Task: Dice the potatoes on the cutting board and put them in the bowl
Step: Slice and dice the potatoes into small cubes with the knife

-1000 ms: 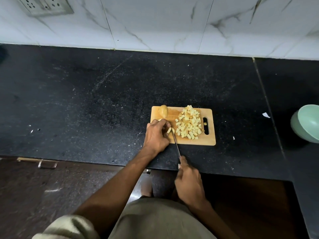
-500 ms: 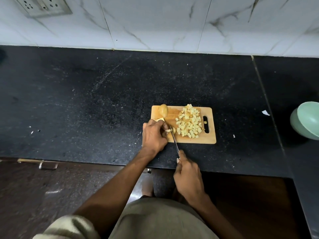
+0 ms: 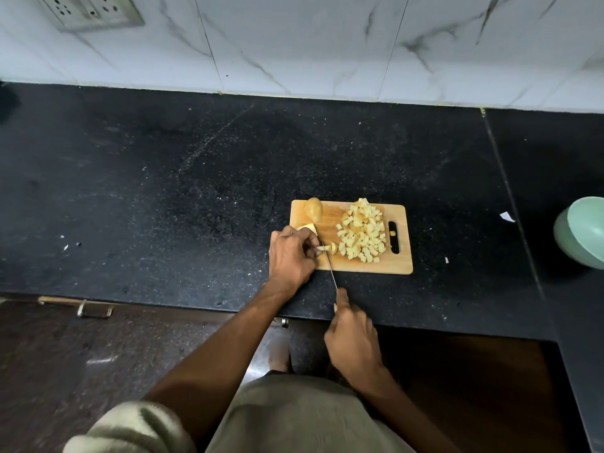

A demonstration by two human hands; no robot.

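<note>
Potato strips [image 3: 322,248] are lying on the wooden cutting board [image 3: 398,268] at its near left corner, where the left hand [image 3: 291,256] is pinning them down with curled fingers. Their long axis is running left to right, out from under the fingertips toward the heap of diced potato [image 3: 361,233], so the knife [image 3: 330,268] is crossing them almost square. Its thin blade is pointing away from the person, with the tip sitting just beside the left fingertips. The right hand [image 3: 353,341] is gripping the handle off the board's near edge, over the black counter [image 3: 163,207], with the forefinger stretched along the top.

Judging from this, the coming cut turns on the narrow gap between blade and fingertips: the strips are projecting only a little to the right of the left hand, so that hand probably needs to be creeping back leftward as each slice comes off. A cut cube or two is lying just right of the blade, touching the edge of the heap.

One unpeeled potato half [image 3: 313,209] is waiting at the far left corner of the board, and a pale cut piece [image 3: 307,227] is showing just beyond the left knuckles. The pale green bowl [image 3: 581,233] is sitting well apart to the right, nearer the right hand, holding no potato that is visible, so dicing looks partly done and the transfer not yet begun.
</note>
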